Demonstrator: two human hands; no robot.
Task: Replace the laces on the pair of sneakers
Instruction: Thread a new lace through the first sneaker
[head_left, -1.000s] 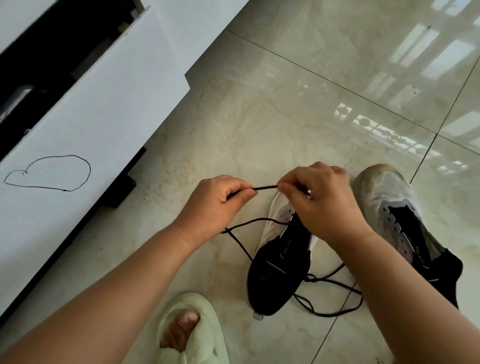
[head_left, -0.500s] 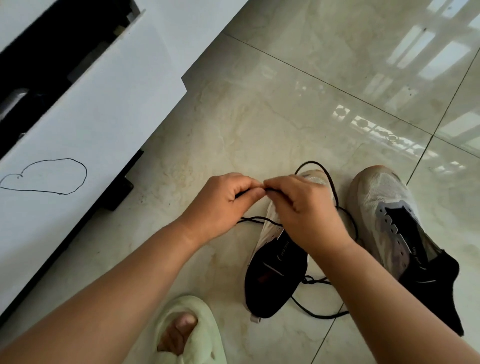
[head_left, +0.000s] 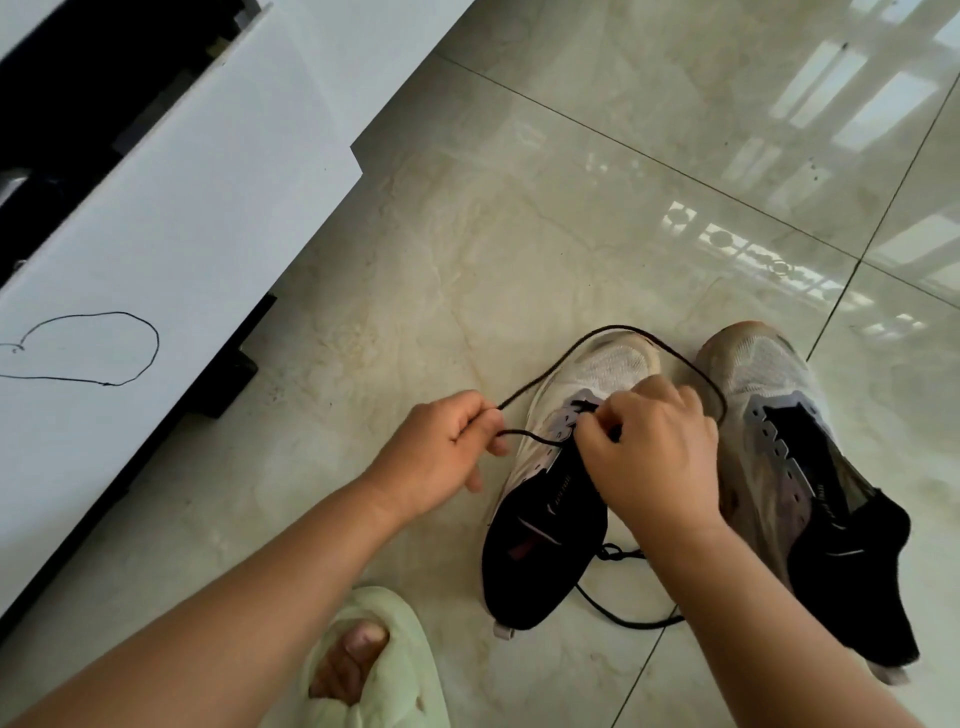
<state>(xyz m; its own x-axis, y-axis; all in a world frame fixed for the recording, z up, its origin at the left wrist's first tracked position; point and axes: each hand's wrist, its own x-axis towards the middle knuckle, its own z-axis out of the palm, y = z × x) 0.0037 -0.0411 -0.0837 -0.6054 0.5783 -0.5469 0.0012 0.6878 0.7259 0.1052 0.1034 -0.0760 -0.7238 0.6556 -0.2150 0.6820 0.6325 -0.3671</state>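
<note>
Our left hand (head_left: 441, 449) pinches the thin black lace (head_left: 582, 348). Our right hand (head_left: 657, 457) pinches it at the eyelets of the left white-and-black mesh sneaker (head_left: 558, 493). Second matching sneaker (head_left: 789, 467) just beside, on the glossy tile floor (head_left: 519, 234).

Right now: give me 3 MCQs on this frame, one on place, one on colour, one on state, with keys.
1. Where does the black lace loop?
A. Around the toe of the left sneaker
B. Under the slipper
C. On the white cabinet

2. What colour is the slipper?
A. Red
B. Pale green
C. Black

3. What is the left hand doing?
A. Resting flat on the floor
B. Gripping the right sneaker
C. Holding the lace

Key: 1 A, the loop arcs past that toe. 2 B, its strap is pale green. 3 C, the lace runs through its curled fingers, while the right hand works at the eyelets.
</note>
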